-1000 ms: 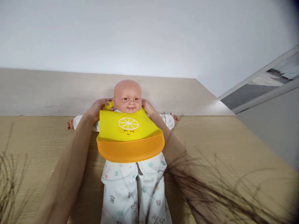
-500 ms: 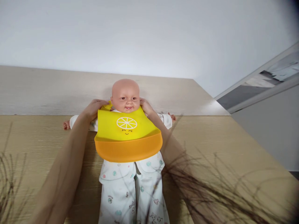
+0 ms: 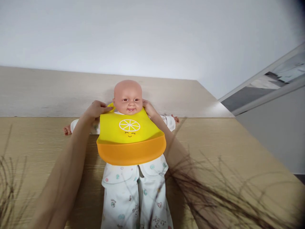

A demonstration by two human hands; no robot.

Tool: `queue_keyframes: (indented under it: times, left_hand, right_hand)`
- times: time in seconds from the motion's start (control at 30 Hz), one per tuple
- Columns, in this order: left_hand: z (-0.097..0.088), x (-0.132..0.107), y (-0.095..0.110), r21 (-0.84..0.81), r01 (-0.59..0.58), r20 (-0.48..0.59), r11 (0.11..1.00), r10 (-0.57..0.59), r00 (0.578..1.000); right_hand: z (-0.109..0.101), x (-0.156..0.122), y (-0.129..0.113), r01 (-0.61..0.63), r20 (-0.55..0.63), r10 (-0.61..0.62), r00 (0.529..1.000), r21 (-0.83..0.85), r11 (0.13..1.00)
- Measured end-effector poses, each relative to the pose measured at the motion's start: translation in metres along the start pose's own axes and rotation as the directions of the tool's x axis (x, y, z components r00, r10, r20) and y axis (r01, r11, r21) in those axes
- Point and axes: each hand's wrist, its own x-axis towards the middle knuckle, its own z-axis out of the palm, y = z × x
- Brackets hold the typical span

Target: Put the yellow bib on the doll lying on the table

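A baby doll (image 3: 128,95) in white printed pyjamas lies on its back on a wooden table (image 3: 238,149), its head toward a raised ledge. A yellow bib (image 3: 130,135) with an orange catch pocket covers its chest. My left hand (image 3: 96,109) is closed on the bib's left neck strap beside the doll's cheek. My right hand (image 3: 149,108) is closed on the right strap, its fingers reaching behind the doll's neck and partly hidden.
A pale wooden ledge (image 3: 47,92) runs along the white wall behind the doll. Strands of dark hair (image 3: 214,197) hang blurred across the lower right and lower left of the view. A sloped window frame (image 3: 269,82) shows at the right.
My left hand has shifted inward along the strap toward the doll's neck. The view has drifted slightly. The doll and bib stay in place.
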Motion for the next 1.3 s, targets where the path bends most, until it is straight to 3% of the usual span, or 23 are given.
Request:
queue_keyframes:
  times: [0.33, 0.6, 0.8, 1.0, 1.17, 1.3]
  left_hand:
    - [-0.009, 0.005, -0.005, -0.168, -0.061, 0.011, 0.984, 0.063, 0.998]
    - [0.0, -0.003, 0.001, -0.315, -0.204, -0.008, 0.927, 0.212, 0.977]
    - [0.003, 0.005, -0.004, -0.427, -0.192, -0.008, 0.884, 0.209, 0.978]
    - [0.004, 0.016, -0.009, -0.568, -0.206, 0.023, 0.797, 0.265, 0.964]
    - [0.006, 0.016, -0.009, -0.574, -0.212, 0.032, 0.791, 0.281, 0.959]
    - [0.007, 0.016, -0.01, -0.468, -0.277, -0.043, 0.839, 0.291, 0.956]
  right_hand:
    - [0.002, -0.001, 0.0, -0.051, -0.01, 0.051, 0.999, -0.027, 0.998]
    - [0.001, 0.001, 0.002, -0.035, -0.011, 0.034, 0.999, -0.027, 0.999]
    - [0.001, 0.0, 0.003, -0.085, 0.024, 0.085, 0.996, 0.002, 0.996]
    - [-0.004, 0.004, 0.006, -0.028, 0.009, 0.029, 1.0, -0.087, 0.996]
    - [-0.002, 0.003, 0.004, -0.025, 0.006, 0.026, 1.0, -0.129, 0.991]
    - [-0.001, 0.002, 0.003, -0.034, 0.017, 0.037, 0.999, -0.137, 0.99]
